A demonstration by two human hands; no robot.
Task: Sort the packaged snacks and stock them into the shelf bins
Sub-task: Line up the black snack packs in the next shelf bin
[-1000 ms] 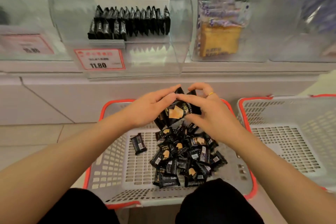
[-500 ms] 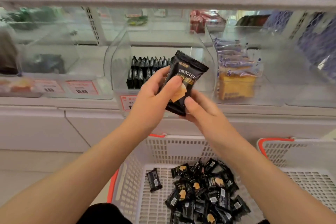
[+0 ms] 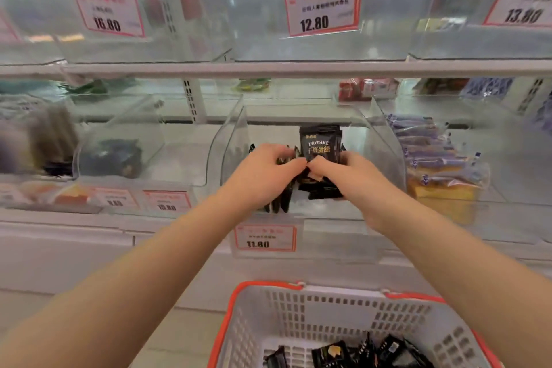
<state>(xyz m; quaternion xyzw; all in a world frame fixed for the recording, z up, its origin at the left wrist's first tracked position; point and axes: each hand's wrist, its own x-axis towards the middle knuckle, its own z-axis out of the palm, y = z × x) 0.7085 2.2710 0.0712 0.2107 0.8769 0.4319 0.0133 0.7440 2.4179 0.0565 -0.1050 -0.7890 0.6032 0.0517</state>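
The stocking step was in hand: both hands were inside the clear shelf bin (image 3: pixel 233 140). The right hand (image 3: pixel 343 173) gripped black DRYCAKE packets (image 3: pixel 321 148), upright just above its fingers. The left hand (image 3: pixel 265 167) curled over the standing row of packets (image 3: pixel 279 203) beside it. Next, I judged, the packets needed seating against that row. More lay in the basket (image 3: pixel 298 323) below.

Your left hand (image 3: pixel 264 172) hides most of the row of black packets (image 3: pixel 279 203) beneath it, your right hand (image 3: pixel 351 176) covers the lower part of the DRYCAKE packet (image 3: pixel 319 146), and below your wrists the basket (image 3: pixel 301 305) is cut off by the bottom edge.
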